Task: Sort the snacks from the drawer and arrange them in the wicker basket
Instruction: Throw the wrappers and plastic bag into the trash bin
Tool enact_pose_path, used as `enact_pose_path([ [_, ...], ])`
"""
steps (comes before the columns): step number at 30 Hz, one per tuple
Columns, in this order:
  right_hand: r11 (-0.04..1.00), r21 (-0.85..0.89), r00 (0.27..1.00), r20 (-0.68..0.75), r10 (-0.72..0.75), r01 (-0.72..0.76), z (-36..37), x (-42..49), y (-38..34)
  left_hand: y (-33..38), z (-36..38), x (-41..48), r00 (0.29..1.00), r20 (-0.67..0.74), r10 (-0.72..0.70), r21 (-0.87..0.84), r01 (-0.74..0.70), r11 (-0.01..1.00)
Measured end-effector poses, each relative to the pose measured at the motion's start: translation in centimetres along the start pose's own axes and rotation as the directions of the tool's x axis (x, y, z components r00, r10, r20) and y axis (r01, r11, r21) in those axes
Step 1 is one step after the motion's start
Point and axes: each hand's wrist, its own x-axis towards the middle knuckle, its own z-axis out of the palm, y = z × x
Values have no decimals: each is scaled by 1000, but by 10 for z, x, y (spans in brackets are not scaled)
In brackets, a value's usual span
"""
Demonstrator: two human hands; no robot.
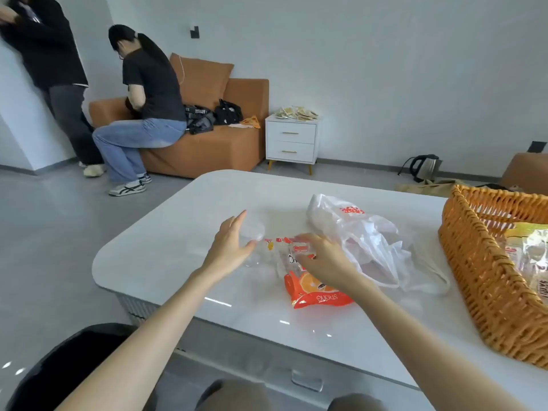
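An orange snack bag (314, 289) with an orange-slice picture and a clear upper part lies on the white table (184, 232). My right hand (323, 259) rests over its clear top, fingers bent down on the wrapper. My left hand (231, 244) hovers just left of it with straight, spread fingers, beside small clear plastic cups (252, 229). The wicker basket (480, 271) stands at the right edge and holds a yellow and clear snack packet (530, 247).
A crumpled white plastic bag (364, 241) lies between the snack bag and the basket. A drawer handle (307, 379) shows under the table front. Two people are by an orange sofa (213, 143) at the back left, near a white nightstand (292, 140). A kettle (425, 167) sits on the floor.
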Motion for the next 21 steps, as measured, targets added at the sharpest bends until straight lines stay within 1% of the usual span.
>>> enact_pose_path([
  [2, 994, -97, 994, 94, 64, -55, 16, 5, 1, -9, 6, -2, 999, 24, -37, 5, 37, 999],
  [4, 972, -200, 974, 159, 158, -125, 34, 9, 7, -19, 17, -3, 994, 49, -95, -29, 96, 995],
  [7, 925, -326, 955, 153, 256, -196, 55, 17, 22, -35, 36, 4, 987, 43, -153, -116, 157, 981],
  [10, 861, -441, 929, 137, 344, -254, 71, 23, 34, -46, 51, 11, 985, 19, -173, -208, 174, 963],
  [12, 835, -496, 946, 75, 314, -238, 78, 26, 41, -50, 60, 15, 983, -13, -183, -293, 171, 941],
  [16, 831, -533, 986, -30, 165, -156, 81, 31, 42, -50, 71, 22, 980, -75, -183, -370, 143, 918],
  [19, 802, -575, 987, -95, 133, -163, 76, 32, 36, -49, 74, 22, 978, -127, -166, -388, 105, 916],
  [21, 825, -541, 987, -115, 115, -160, 69, 29, 33, -48, 68, 17, 975, -143, -170, -420, 96, 903],
])
